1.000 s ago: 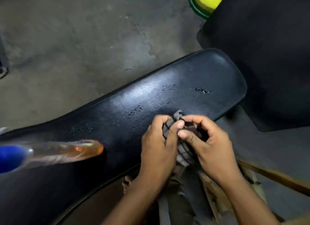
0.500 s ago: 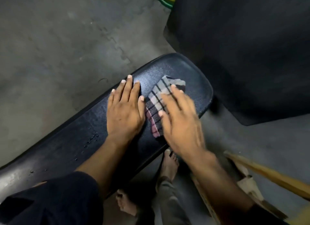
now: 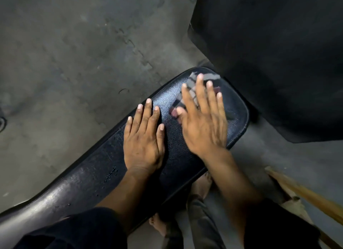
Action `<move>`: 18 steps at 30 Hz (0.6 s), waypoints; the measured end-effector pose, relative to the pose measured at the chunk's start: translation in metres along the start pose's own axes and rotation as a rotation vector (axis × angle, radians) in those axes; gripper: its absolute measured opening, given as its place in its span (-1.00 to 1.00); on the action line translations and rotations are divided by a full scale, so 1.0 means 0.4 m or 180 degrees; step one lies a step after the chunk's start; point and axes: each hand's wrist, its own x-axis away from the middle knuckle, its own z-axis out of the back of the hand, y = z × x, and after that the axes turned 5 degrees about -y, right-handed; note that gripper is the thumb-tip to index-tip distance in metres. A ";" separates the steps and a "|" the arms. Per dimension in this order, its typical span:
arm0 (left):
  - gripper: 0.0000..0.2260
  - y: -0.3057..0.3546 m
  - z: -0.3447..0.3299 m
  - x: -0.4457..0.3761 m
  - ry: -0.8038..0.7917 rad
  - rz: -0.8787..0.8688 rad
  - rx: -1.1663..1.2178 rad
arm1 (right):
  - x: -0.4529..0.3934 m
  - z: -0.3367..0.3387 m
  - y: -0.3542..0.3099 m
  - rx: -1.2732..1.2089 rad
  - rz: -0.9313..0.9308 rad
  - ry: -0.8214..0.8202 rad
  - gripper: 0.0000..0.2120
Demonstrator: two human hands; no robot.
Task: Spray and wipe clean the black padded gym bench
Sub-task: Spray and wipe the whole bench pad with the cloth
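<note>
The black padded gym bench (image 3: 83, 178) runs from lower left up to its rounded end at centre right, with small droplets on its surface. A checked cloth (image 3: 193, 93) lies flat near that rounded end. My right hand (image 3: 202, 122) presses flat on the cloth with fingers spread, covering most of it. My left hand (image 3: 143, 137) rests flat on the bare pad just left of the cloth, fingers together, holding nothing. No spray bottle is in view.
A large black padded surface (image 3: 278, 54) fills the upper right, close to the bench end. A wooden stick (image 3: 306, 196) lies at the lower right. Grey mat flooring (image 3: 74, 63) spreads to the left. My bare feet (image 3: 200, 185) stand under the bench.
Both hands went from bunching the cloth to laying it flat. My right hand has pushed the cloth farther toward the bench's rounded end. The spray bottle left the view.
</note>
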 end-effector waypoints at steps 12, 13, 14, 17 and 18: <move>-0.53 -0.007 -0.006 -0.003 -0.0001 0.0032 0.0077 | 0.190 -0.038 0.059 0.0220 0.0504 -0.0177 -0.30; -0.53 -0.005 -0.005 -0.005 -0.0003 0.0035 0.0073 | 0.197 -0.032 0.087 0.0263 0.0441 -0.0146 -0.30; -0.53 -0.003 -0.006 -0.008 -0.0007 0.0022 0.0067 | 0.190 -0.024 0.110 0.0303 0.0378 -0.0106 -0.31; -0.53 -0.008 -0.009 -0.006 -0.0016 0.0020 0.0058 | 0.098 -0.008 0.123 0.0288 0.0134 0.0056 -0.35; -0.53 -0.010 -0.009 -0.003 -0.0021 0.0025 0.0063 | 0.056 -0.002 0.108 0.0241 0.0010 0.0133 -0.36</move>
